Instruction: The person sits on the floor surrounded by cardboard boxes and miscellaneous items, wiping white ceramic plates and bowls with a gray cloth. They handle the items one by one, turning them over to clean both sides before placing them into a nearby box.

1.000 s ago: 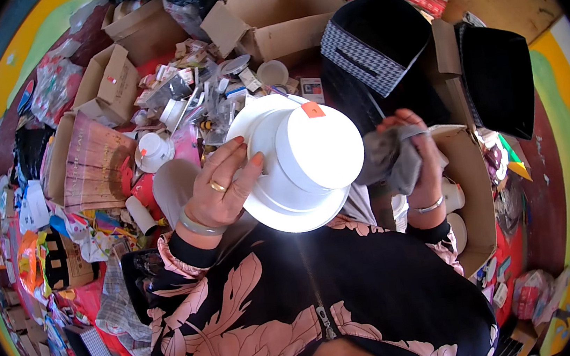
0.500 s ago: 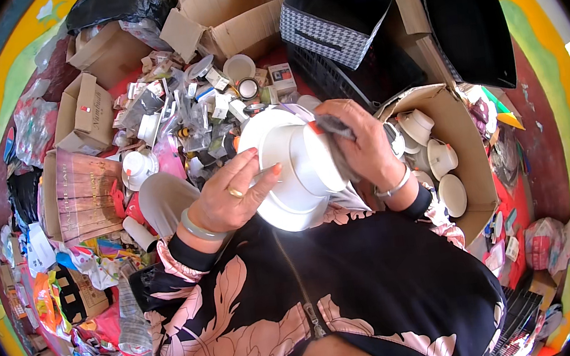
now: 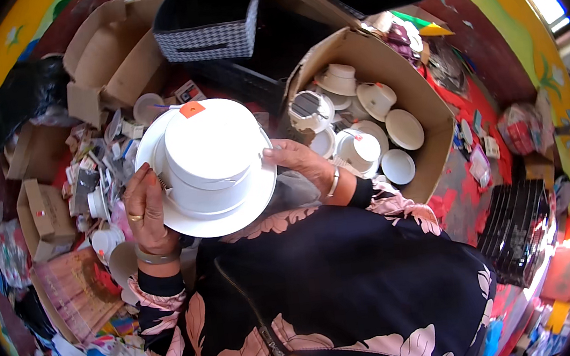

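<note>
I hold a white round light fixture (image 3: 215,147), stepped like a downlight with a wide rim, in front of my chest. An orange sticker marks its top face. On its left side my left hand (image 3: 148,211) grips the rim, fingers up along the edge. At the right edge my right hand (image 3: 301,165) pinches the rim with the thumb on top; its other fingers are mostly hidden. Below that hand shows a blurred grey cloth (image 3: 295,189). Just beyond on the right, a cardboard box (image 3: 426,120) holds several similar white fixtures (image 3: 404,129).
Small boxes and loose parts (image 3: 96,154) are heaped at the left. Behind stand an open carton (image 3: 124,63) and a checkered fabric bin (image 3: 210,42). A pink printed carton (image 3: 77,293) is near my left arm. Black stacked trays (image 3: 516,232) sit at the right.
My view has swung right, bringing the box of fixtures nearer the middle. The fixture has turned so its stickered face points up. My right hand has shifted from wiping its face with the cloth to its rim.
</note>
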### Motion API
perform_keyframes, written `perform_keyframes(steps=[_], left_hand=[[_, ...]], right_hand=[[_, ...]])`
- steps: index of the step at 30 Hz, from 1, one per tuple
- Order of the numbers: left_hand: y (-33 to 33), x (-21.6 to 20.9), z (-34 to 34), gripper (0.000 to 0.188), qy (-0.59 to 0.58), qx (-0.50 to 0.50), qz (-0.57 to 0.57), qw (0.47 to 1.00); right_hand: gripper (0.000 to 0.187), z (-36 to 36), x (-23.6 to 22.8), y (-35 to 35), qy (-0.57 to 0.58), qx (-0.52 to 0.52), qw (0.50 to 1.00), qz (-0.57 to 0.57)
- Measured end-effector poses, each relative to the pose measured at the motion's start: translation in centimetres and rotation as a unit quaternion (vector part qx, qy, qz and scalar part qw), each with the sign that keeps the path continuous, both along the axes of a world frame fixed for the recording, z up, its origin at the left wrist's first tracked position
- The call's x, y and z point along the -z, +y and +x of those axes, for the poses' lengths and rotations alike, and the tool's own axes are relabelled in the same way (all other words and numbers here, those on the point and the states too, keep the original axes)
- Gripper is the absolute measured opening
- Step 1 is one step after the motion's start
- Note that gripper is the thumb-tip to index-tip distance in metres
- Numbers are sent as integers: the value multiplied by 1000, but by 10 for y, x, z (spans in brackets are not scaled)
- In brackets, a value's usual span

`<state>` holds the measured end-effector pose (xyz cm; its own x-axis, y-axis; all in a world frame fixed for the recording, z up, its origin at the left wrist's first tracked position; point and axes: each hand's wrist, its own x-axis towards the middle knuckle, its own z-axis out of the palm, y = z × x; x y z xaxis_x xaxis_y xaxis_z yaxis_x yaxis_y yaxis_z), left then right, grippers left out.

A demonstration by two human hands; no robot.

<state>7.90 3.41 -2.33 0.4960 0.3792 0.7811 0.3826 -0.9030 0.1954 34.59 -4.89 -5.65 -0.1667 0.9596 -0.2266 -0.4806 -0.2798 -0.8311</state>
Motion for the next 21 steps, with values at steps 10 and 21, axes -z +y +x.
perform_keyframes(steps=[10,21], left_hand=[[27,-4,71,60,39,50,8,998],[58,43,33,27,224,-18,-70,972]], right_hand=[[39,129,-5,-57,7,350,936,41],[33,285,25,-224,-231,591,768,-84]])
